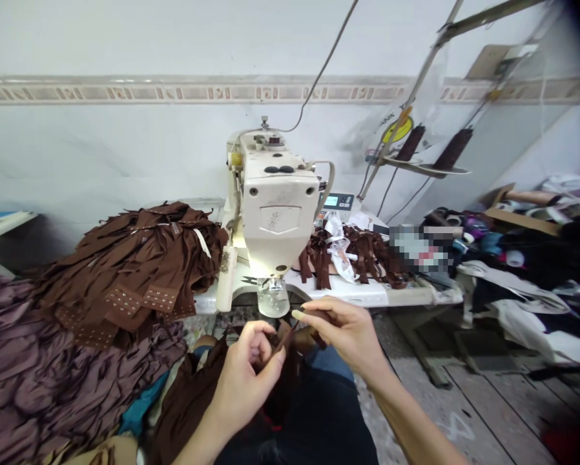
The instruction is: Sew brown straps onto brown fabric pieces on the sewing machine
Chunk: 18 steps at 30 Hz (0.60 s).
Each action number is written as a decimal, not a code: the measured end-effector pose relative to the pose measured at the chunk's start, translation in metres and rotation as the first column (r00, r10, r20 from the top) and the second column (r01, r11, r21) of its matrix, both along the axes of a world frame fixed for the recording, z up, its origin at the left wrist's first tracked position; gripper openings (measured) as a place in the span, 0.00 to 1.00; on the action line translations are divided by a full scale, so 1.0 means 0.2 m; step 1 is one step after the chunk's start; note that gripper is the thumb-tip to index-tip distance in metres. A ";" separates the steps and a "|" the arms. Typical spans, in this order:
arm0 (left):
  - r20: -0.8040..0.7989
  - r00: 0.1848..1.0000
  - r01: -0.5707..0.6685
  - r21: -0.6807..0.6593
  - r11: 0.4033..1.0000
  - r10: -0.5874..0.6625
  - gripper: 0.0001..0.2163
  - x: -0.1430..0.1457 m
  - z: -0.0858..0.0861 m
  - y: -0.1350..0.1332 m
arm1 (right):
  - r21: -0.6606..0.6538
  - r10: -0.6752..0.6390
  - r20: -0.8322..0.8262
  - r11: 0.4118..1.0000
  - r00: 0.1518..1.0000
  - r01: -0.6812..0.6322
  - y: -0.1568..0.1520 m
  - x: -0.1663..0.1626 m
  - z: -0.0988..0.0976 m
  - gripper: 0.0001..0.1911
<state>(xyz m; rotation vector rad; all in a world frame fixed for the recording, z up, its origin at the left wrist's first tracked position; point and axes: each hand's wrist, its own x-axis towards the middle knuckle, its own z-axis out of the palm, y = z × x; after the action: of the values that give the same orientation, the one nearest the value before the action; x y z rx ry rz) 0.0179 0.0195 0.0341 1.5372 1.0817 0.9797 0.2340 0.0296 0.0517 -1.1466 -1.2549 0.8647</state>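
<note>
My left hand is closed, with the edge of a brown fabric piece pinched between thumb and fingers. The cloth hangs down over my lap. My right hand is closed close beside it, thumb and index finger together, on what looks like a dark brown fabric strip; the fingers partly hide it. Both hands are just in front of and below the needle area of a white sewing machine. A clear, rounded guard sits under the machine head, apart from my fingers.
Left of the machine lies a large heap of brown garment pieces, with mauve fabric below it. Brown strips and a white ribbon lie on the right. A thread stand carries two dark cones. Mixed supplies crowd the far right.
</note>
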 end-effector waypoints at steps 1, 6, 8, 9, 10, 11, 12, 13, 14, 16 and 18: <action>-0.029 0.999 0.044 0.005 0.999 -0.044 0.20 0.00 0.00 -0.02 | -0.014 0.029 0.005 0.999 1.000 -0.029 0.01 0.01 0.01 0.13; -0.001 0.979 0.204 -0.150 0.968 -0.206 0.26 0.01 0.02 0.02 | -0.100 0.106 0.048 0.990 0.993 -0.101 0.10 -0.01 0.00 0.17; 0.033 0.984 0.178 -0.182 0.967 -0.175 0.26 0.02 0.03 0.06 | -0.101 0.077 0.047 0.992 0.996 -0.072 0.15 -0.04 -0.03 0.19; 0.042 0.986 0.167 -0.177 0.970 -0.162 0.25 0.02 0.04 0.07 | -0.093 0.058 0.040 0.994 0.998 -0.054 0.19 -0.04 -0.04 0.19; 0.042 0.988 0.156 -0.156 0.975 -0.151 0.24 0.02 0.05 0.09 | -0.078 0.036 0.036 0.996 0.999 -0.033 0.22 -0.05 -0.05 0.19; 0.028 0.990 0.138 -0.123 0.983 -0.135 0.22 0.02 0.06 0.10 | -0.059 0.014 0.039 0.998 0.999 -0.011 0.25 -0.05 -0.07 0.18; -0.006 0.994 0.109 -0.077 0.991 -0.110 0.20 0.02 0.06 0.10 | -0.038 -0.007 0.049 0.999 0.999 0.009 0.29 -0.05 -0.08 0.16; -0.061 0.996 0.065 -0.014 0.998 -0.065 0.18 0.01 0.07 0.10 | -0.019 -0.023 0.063 1.000 0.998 0.024 0.32 -0.05 -0.09 0.15; -0.127 0.992 0.006 0.077 0.997 0.004 0.16 0.00 0.06 0.10 | -0.002 -0.034 0.079 0.999 0.996 0.034 0.35 -0.05 -0.10 0.13; -0.230 0.954 -0.106 0.343 0.933 0.193 0.12 -0.01 0.05 0.09 | 0.028 -0.045 0.100 0.999 0.994 0.042 0.40 -0.05 -0.10 0.10; -0.278 0.907 -0.084 0.618 0.782 0.317 0.11 -0.01 0.02 0.08 | 0.052 -0.049 0.121 0.998 0.991 0.043 0.44 -0.04 -0.10 0.08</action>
<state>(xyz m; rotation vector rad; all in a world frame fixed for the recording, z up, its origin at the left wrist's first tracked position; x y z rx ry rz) 0.0168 0.0351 0.0388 2.2245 1.2979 1.2989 0.2254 0.1170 0.0313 -1.1996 -1.3373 0.7342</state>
